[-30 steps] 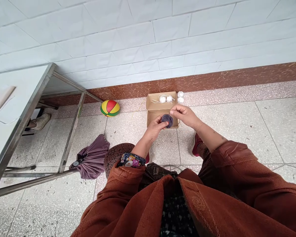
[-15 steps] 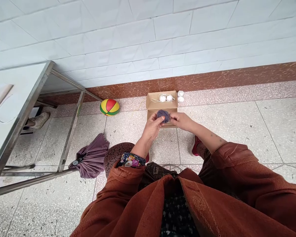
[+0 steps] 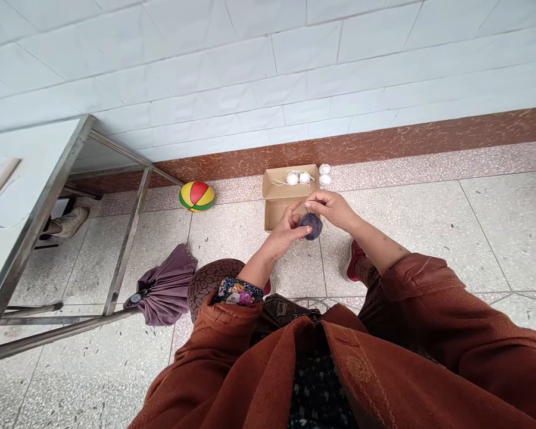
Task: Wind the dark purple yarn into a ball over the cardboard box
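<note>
Underfoot, speckled tile point(image 3: 406, 232) runs toward a far white wall point(image 3: 232, 71); left hand point(image 3: 282, 234) grips purple yarn ball point(image 3: 313, 227), right hand point(image 3: 334, 210) pinches its strand point(image 3: 307, 210).

Yarn ball point(image 3: 311, 229) between hands point(image 3: 282, 237), box point(image 3: 270, 215) behind, toy ball point(image 3: 197, 196) left of box, table point(image 3: 36, 149) farther left

Pretty bright and flat in here tbh, can't tell where the light's coming from. Shadows are soft, murkiest under the table point(image 3: 40, 143). The white yarn balls point(image 3: 292, 177) look close to blown out, while the purple yarn ball point(image 3: 311, 227) reads dark. Wide lens stretches the sleeves point(image 3: 433, 298) near the bottom, and the top right corner goes dim.
</note>
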{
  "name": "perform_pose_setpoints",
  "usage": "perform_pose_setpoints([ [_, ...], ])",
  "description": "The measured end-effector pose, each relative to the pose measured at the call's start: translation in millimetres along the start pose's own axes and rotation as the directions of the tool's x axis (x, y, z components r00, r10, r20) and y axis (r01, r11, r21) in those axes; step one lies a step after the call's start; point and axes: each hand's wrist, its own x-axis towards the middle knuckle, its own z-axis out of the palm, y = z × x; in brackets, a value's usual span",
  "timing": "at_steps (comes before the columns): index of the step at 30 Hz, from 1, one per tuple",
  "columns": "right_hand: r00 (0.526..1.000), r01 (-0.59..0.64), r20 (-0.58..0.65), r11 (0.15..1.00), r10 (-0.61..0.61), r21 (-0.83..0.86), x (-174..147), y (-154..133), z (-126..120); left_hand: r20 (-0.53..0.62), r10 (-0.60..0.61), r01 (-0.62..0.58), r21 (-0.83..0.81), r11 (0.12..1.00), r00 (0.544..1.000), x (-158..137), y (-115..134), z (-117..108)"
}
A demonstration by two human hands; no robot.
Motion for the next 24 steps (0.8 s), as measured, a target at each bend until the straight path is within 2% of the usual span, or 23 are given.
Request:
perform_pose_setpoints([
  [3,0.996,-0.084,-0.043,0.995,0.082,-0.048,-1.0,8.6,4.2,-0.021,0.017,-0.019,-0.119,0.993,1.000,-1.0,3.3,-0.6],
  [5,0.993,-0.113,-0.028,0.990,0.111,-0.085,-1.7,13.0,7.4,-0.030,0.032,-0.037,-0.174,0.984,0.999,-0.8,5.1,-1.9],
  [9,0.991,-0.107,0.067,0.986,0.116,-0.126,-2.6,18.0,13.4,-0.078,0.042,-0.059,-0.236,0.970,0.996,-0.4,6.4,-3.9],
  [13,0.989,-0.082,0.104,0.983,0.101,-0.167,-4.5,16.8,16.7,-0.154,0.067,-0.107,-0.271,0.956,0.986,1.8,5.0,-5.9],
  [16,0.984,-0.011,0.172,0.988,0.038,-0.155,-7.5,9.7,16.2,-0.231,0.087,-0.144,-0.241,0.960,0.969,6.5,2.6,-10.0],
  [20,0.952,0.076,0.300,0.996,-0.059,-0.045,-10.8,-4.8,12.5,-0.346,0.105,-0.154,-0.118,0.981,0.932,12.4,-0.6,-17.0],
  [22,0.957,0.070,0.282,0.997,-0.072,0.016,-10.5,-9.9,9.7,-0.358,0.117,-0.138,-0.034,0.990,0.926,12.7,-1.1,-17.8],
  [24,0.973,0.067,0.220,0.996,-0.076,0.052,-8.6,-11.7,6.7,-0.313,0.123,-0.116,0.041,0.992,0.942,10.8,-0.9,-15.7],
])
